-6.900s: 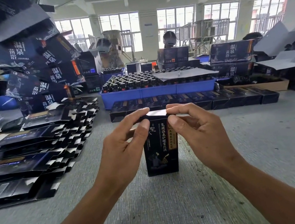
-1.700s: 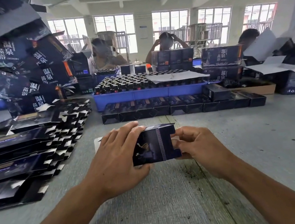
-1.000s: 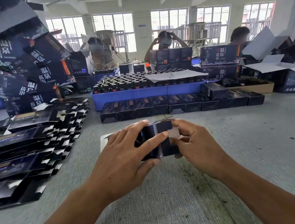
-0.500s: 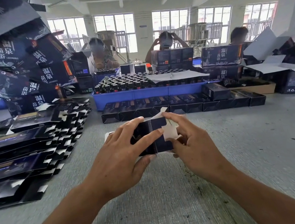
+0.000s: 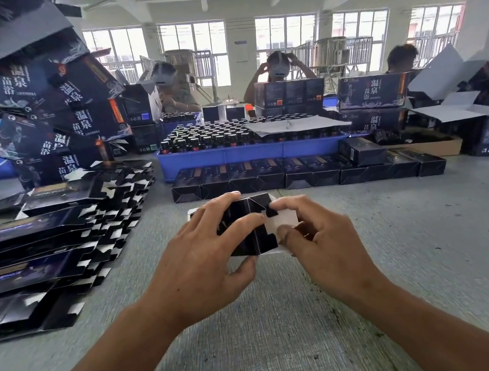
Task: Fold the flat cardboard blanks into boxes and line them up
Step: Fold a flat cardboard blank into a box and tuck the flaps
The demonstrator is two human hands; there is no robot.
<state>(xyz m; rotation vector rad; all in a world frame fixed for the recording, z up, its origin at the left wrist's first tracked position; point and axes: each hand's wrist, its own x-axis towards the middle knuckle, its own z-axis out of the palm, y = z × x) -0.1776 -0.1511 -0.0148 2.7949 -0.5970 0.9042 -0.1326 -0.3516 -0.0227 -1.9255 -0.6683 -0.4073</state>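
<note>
Many dark bottles [image 5: 217, 135] fill blue tray [image 5: 251, 154].

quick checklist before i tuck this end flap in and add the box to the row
1. Left hand grips the box body: ok.
2. Right hand fingers on the white end flap: ok.
3. End flap tucked shut: not ok, it stands open.
4. Far end of the box closed: cannot tell, hidden.
5. Row of finished boxes lined up in front of the blue tray: ok.
6. Flat blanks stacked at the left for the next one: ok.
</note>
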